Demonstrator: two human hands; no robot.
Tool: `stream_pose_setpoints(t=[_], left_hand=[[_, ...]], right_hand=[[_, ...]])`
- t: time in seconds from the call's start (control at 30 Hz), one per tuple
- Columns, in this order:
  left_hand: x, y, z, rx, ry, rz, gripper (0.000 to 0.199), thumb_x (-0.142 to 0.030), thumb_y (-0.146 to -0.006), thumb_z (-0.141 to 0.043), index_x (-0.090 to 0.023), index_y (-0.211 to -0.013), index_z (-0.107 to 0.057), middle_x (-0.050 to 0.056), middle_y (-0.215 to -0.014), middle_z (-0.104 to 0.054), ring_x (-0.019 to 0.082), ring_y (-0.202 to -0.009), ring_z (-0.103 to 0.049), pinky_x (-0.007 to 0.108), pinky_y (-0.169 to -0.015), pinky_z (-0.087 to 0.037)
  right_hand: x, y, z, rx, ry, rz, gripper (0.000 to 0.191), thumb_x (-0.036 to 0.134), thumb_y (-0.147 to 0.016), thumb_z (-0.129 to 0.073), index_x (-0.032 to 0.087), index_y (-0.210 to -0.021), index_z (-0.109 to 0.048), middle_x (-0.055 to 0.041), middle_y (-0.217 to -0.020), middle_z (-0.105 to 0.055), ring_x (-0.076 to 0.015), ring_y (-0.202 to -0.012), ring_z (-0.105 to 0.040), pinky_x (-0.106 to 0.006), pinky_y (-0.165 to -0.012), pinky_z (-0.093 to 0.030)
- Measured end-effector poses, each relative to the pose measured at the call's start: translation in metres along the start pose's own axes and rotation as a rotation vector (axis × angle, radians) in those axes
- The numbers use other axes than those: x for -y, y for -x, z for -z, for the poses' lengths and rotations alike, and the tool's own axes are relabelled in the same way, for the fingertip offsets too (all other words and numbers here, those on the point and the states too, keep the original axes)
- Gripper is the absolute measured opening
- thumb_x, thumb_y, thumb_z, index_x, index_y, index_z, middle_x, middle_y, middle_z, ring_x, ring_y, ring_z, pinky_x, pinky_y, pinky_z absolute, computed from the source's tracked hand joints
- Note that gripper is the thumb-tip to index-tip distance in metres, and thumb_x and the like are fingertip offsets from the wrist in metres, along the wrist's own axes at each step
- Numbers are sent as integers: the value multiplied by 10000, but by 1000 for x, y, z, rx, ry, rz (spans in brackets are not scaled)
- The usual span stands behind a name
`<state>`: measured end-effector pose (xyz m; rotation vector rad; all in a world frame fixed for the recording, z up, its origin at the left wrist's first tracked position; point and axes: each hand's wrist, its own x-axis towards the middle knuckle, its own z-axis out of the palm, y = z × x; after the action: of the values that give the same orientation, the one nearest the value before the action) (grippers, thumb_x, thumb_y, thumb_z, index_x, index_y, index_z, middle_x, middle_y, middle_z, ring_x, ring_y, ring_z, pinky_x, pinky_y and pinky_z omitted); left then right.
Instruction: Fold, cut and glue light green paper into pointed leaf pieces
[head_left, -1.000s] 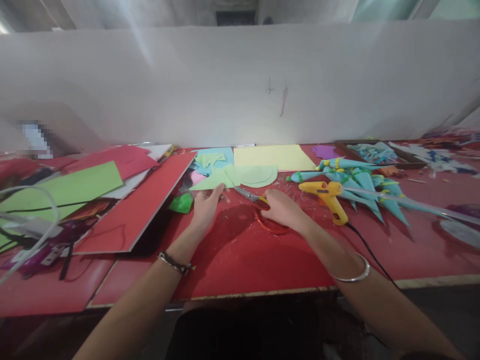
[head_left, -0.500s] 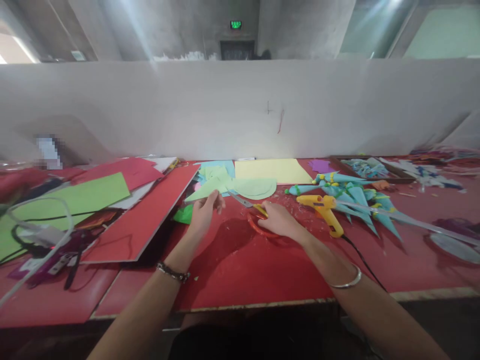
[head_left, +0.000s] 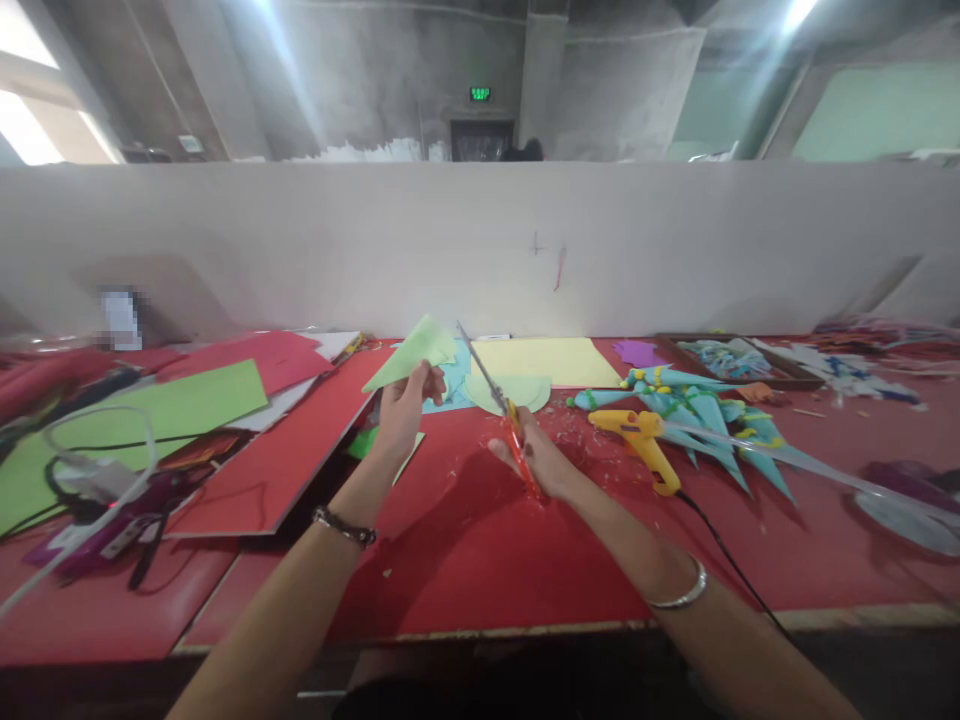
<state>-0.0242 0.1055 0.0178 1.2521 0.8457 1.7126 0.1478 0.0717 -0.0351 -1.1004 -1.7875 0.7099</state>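
Note:
A light green piece of paper point(head_left: 411, 352) with a pointed top is pinched in my left hand point(head_left: 405, 400), raised a little over the table. My right hand point(head_left: 541, 452) grips scissors point(head_left: 516, 440) with red and yellow handles; their blades point up and away, to the right of the paper, not touching it. Beyond the scissors lie rounded light green paper pieces point(head_left: 532, 391), with a light blue sheet point(head_left: 450, 398) to their left. A narrow green strip point(head_left: 409, 458) rests on the red table point(head_left: 465, 560) beside my left wrist.
To the right are a yellow glue gun point(head_left: 637, 440), blue paper cones point(head_left: 701, 405) and a tray point(head_left: 806, 380) of small pieces. A yellow sheet point(head_left: 547, 362) lies at the back. On the left are a red board point(head_left: 277, 470), a green sheet point(head_left: 187, 410) and a power strip point(head_left: 112, 540).
The paper in my left hand has been lifted and tilted up. The scissors have swung upright, away from the paper. A green strip now shows on the table near my left wrist.

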Motion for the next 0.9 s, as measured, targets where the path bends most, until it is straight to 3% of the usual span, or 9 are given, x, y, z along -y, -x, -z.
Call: stream_pose_setpoints(t=[0.17,0.27,0.63,0.9], left_hand=[[7,-11,-12,-46,204,-13,250,-355,-704,-619,-160,-573,-534,-35,-490,-497,53,-444,-443,172,-449,-376],[6,-12,-13,-34,247,-5,240,-332,-713,-617,-160,-571,-528,-28,-512,-509,54,-456,-455,171,-440,-370],[19,-3,0,186,-40,-11,334,-445,-723,-567,-165,-545,-531,-24,-511,-501,82,-482,-452,223,-537,-395],[20,3,-2,167,-90,13,356,-462,-741,-533,-168,-540,-525,-12,-525,-509,91,-506,-452,232,-568,-395]], right_hand=[[1,1,0,25,314,-31,311,445,-707,-540,187,-815,-405,3,-736,-467,-144,-658,-452,-288,-621,-382],[1,0,1,35,358,-56,302,435,-723,-541,183,-838,-419,1,-728,-490,-143,-640,-461,-273,-596,-364],[2,-2,4,60,309,-5,294,458,-731,-540,192,-751,-416,17,-682,-477,-116,-589,-418,-233,-549,-313],[4,-3,7,76,349,10,330,504,-744,-511,198,-716,-390,17,-667,-457,-113,-577,-388,-229,-541,-287]])
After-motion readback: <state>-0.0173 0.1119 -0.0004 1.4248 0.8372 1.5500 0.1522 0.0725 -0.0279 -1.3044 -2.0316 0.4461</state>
